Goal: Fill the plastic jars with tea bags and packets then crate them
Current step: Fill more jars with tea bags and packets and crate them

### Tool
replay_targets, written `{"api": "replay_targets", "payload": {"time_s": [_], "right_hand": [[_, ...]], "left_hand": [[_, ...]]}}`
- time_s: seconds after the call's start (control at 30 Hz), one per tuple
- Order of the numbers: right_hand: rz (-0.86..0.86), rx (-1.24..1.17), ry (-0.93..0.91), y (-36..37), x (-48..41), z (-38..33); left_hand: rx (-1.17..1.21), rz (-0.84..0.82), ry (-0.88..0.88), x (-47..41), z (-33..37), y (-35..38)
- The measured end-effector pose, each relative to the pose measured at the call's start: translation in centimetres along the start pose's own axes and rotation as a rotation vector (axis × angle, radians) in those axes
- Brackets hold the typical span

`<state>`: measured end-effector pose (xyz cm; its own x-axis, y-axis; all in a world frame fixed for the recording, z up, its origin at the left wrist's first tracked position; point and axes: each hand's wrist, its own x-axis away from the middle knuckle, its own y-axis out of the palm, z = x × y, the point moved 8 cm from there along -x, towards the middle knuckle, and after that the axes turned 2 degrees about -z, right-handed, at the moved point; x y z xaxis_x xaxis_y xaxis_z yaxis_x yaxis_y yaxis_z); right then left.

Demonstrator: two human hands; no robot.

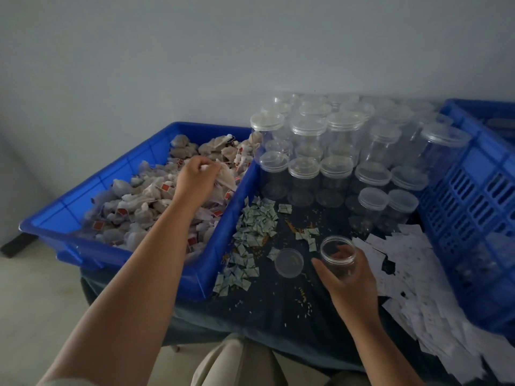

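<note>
Left hand [195, 178] over blue bin [117, 174], fingers pinched closed on a tea bag [226, 176], right hand [348, 271] wrapped around open jar [338, 254] on surface [278, 302], loose lid [289, 262] just beside it.

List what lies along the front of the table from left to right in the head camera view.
Blue bin of tea bags → small green packets → loose lid → open jar in the right hand → white slips → blue crate.

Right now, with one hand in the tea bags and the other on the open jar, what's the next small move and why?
Probably lift the pinched tea bag with the left hand across to the open jar, since the right hand steadies it upright and its lid lies off beside it.
</note>
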<state>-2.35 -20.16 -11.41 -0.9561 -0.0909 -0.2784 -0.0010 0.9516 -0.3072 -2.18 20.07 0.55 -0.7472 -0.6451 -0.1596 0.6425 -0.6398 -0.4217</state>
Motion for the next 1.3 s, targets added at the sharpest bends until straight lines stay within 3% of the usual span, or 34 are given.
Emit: {"api": "replay_targets", "payload": {"time_s": [0.13, 0.27, 0.5, 0.57, 0.77, 0.93, 1.1, 1.2, 1.3], "right_hand": [[0.002, -0.013, -0.012, 0.0, -0.2, -0.3], [-0.013, -0.012, -0.030, 0.1, 0.0, -0.8], [-0.130, 0.086, -0.065, 1.1, 0.3, -1.2], [-0.129, 0.090, -0.062, 1.1, 0.3, -1.1], [-0.106, 0.038, -0.047, 0.8, 0.3, -1.0], [-0.085, 0.008, -0.033, 0.6, 0.2, -0.9], [-0.065, 0.022, -0.044, 0.5, 0.2, -0.9], [-0.064, 0.030, -0.052, 0.6, 0.3, -0.9], [-0.075, 0.046, -0.050, 0.7, 0.2, -0.9]], "left_hand": [[0.229, 0.027, -0.083, 0.5, 0.5, -0.1], [0.160, -0.026, 0.024, 1.9, 4.1, 0.4], [-0.074, -0.511, 0.300, 9.3, 10.7, 8.3], [-0.176, -0.568, 0.353, 11.4, 11.0, 11.0], [-0.242, -0.613, 0.364, 14.9, 9.5, 15.9], [-0.083, -0.666, 0.276, 14.8, 9.6, 15.4], [-0.184, -0.841, 0.210, 15.2, 8.6, 15.3], [-0.304, -0.906, 0.288, 16.0, 8.3, 15.7], [-0.498, -0.743, 0.442, 16.3, 8.7, 15.8]]}}
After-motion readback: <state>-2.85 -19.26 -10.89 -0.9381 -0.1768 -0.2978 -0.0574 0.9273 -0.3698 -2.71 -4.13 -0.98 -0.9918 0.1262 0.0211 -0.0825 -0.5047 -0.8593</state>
